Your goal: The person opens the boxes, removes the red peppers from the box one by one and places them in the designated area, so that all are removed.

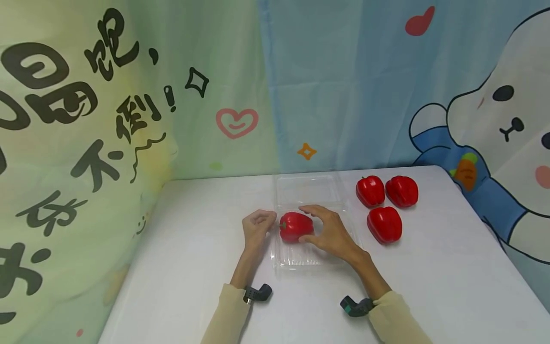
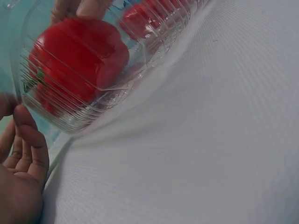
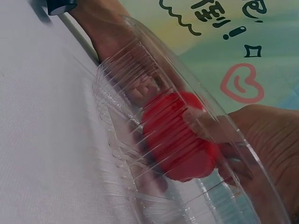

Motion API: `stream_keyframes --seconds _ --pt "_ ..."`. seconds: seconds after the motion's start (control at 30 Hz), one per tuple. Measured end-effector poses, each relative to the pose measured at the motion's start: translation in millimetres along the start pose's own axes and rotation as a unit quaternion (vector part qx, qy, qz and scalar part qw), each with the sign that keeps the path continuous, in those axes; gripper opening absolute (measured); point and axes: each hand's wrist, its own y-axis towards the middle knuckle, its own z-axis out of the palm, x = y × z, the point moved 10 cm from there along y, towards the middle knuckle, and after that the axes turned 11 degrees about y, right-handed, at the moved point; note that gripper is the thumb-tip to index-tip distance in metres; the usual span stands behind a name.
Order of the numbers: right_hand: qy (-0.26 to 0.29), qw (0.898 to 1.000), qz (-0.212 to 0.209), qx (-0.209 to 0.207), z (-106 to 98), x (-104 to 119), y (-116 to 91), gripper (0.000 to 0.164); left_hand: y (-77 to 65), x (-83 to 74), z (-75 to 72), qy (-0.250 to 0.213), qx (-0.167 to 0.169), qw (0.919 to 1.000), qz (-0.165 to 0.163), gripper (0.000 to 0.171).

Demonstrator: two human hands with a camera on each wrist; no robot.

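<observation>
A clear plastic clamshell container (image 1: 296, 262) lies on the table with its lid (image 1: 307, 188) folded back away from me. In its base is a glossy red bell pepper (image 1: 295, 227), its green stem toward the left. My right hand (image 1: 328, 229) holds this pepper from the right, thumb on the near side and fingers on the far side. At the container's left rim, my left hand (image 1: 259, 227) pinches the edge between thumb and forefinger. In the left wrist view, the pepper (image 2: 79, 60) shows through the ribbed wall, above the left fingertips.
Three more red bell peppers stand together right of the container: one at the back left (image 1: 370, 191), one at the back right (image 1: 402, 191) and one nearer (image 1: 385, 224). A printed curtain (image 1: 215, 86) hangs behind the white table (image 1: 193, 267).
</observation>
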Motion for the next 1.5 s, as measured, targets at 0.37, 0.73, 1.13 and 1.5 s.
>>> stream_keyframes --seconds 0.37,0.73,1.13,1.5 --pt "-0.011 1.000 -0.011 0.018 5.7 -1.4 1.8 0.084 0.8 -1.2 1.2 -0.002 0.000 0.9999 -0.012 0.013" --pt "-0.018 0.999 -0.012 0.025 8.8 0.0 1.5 0.082 0.8 -2.4 3.7 0.008 -0.002 1.0000 -0.005 0.013" --pt "-0.020 1.000 -0.002 0.020 9.7 -2.7 2.2 0.080 0.4 -5.3 4.2 0.015 0.000 0.9999 0.001 0.015" --pt "-0.009 1.000 0.004 0.014 6.7 3.5 -2.4 0.080 -0.2 0.6 -1.2 0.008 -0.009 0.9996 -0.024 0.012"
